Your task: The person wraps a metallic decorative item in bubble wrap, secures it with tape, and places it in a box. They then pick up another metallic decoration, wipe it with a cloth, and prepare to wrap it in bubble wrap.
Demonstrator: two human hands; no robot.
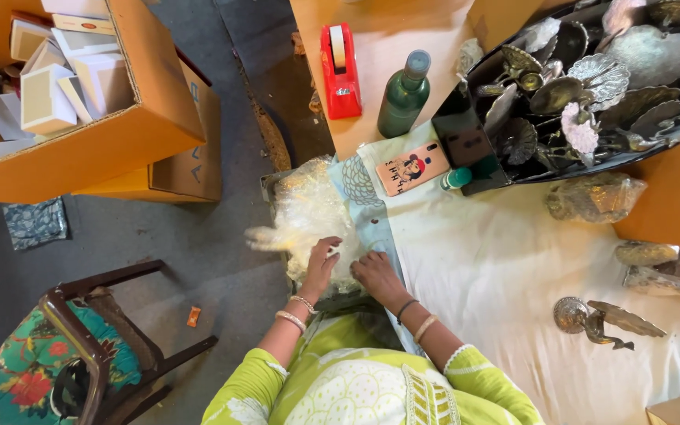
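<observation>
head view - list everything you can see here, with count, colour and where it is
plastic-wrapped bundle: one, clear wrap, table's left edge under both hands
tape dispenser: one, red, table top
bottle: one, green, beside the dispenser
phone: one, pink patterned case, on the white cloth
black tray: one, heaped with brass peacock pieces, upper right
loose brass peacock: one, lower right
cardboard box: one, tan, holds white cartons, upper left
chair: one, floral cushion, lower left
left hand: on the bundle
right hand: on the bundle
</observation>
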